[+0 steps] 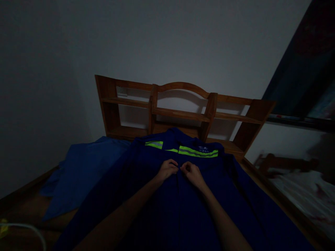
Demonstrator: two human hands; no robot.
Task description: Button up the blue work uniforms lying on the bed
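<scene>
A dark blue work jacket point(146, 202) with yellow-green reflective stripes point(197, 152) across the chest lies spread out flat in front of me, collar toward the headboard. My left hand point(167, 168) and my right hand point(190, 173) meet at the jacket's front opening just below the stripes. Each hand pinches one edge of the fabric there, fingertips almost touching. The room is dim, so small details at the fingertips are hard to make out.
A wooden headboard with shelves point(180, 113) stands against the pale wall behind the jacket. A lighter blue garment point(81, 167) lies crumpled to the left. A white cable point(31, 230) curves at the lower left. On the right a mirror point(300, 188) reflects the room.
</scene>
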